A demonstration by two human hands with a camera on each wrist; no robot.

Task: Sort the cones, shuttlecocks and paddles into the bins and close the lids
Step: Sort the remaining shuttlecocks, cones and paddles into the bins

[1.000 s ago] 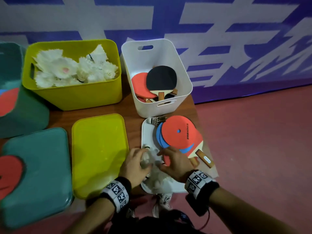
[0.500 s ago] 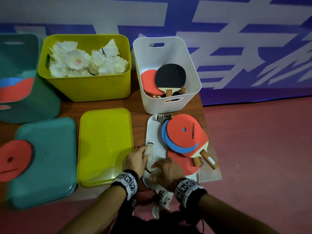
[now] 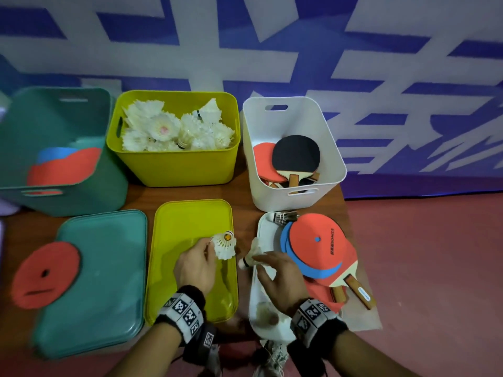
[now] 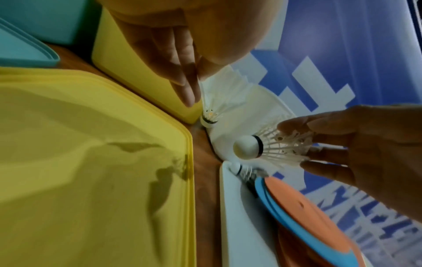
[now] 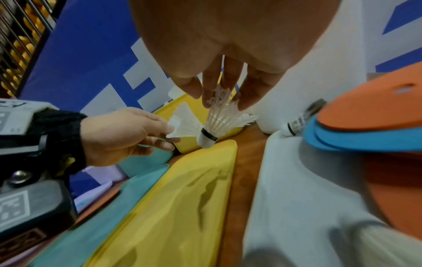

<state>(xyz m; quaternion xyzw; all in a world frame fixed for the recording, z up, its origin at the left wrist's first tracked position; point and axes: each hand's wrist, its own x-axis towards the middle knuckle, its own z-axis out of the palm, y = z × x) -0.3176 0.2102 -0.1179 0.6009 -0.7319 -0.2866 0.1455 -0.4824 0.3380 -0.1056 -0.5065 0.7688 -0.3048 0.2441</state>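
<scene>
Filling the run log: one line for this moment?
left hand: holds shuttlecock | right hand: holds second shuttlecock | yellow bin: open

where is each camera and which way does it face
Head: worn high, looks forward and down at the table and bins; both forearms show, left hand and right hand.
Left wrist: looks along the left hand's fingers pinching a shuttlecock; the right hand enters opposite.
Right wrist: looks along the right hand's fingers holding a second shuttlecock; the left hand and wristband show.
Shared: the yellow lid appears in all three.
</scene>
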